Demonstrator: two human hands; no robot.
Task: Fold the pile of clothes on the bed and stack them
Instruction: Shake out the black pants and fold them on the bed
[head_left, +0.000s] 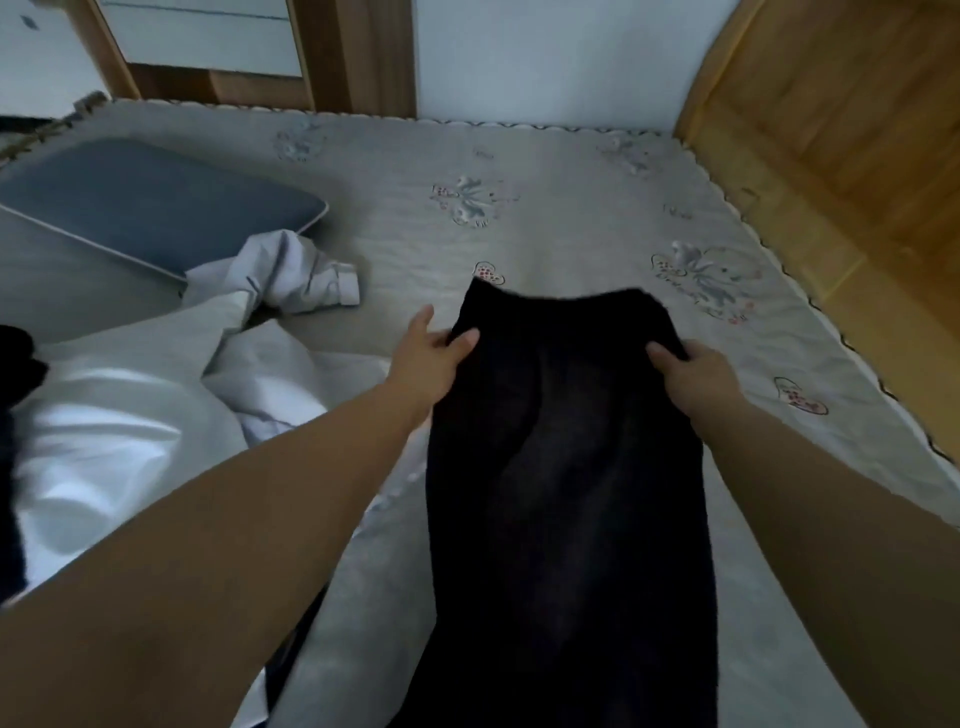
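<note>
Head view: left hand (436, 345) and right hand (691, 364) each pinch a far-end edge of the dark garment (566, 493) stretched between them over the bed (571, 208); uneven pull likely skews the fold.

Bed (545, 171) — pillow (156, 202), perhaps shirts (291, 275)

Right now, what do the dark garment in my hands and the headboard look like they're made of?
The dark garment looks like matte, faded black cloth, perhaps denim; the weave is too blurred to confirm. The headboard looks like varnished yellowish wood, with visible grain and a slight sheen.
</note>
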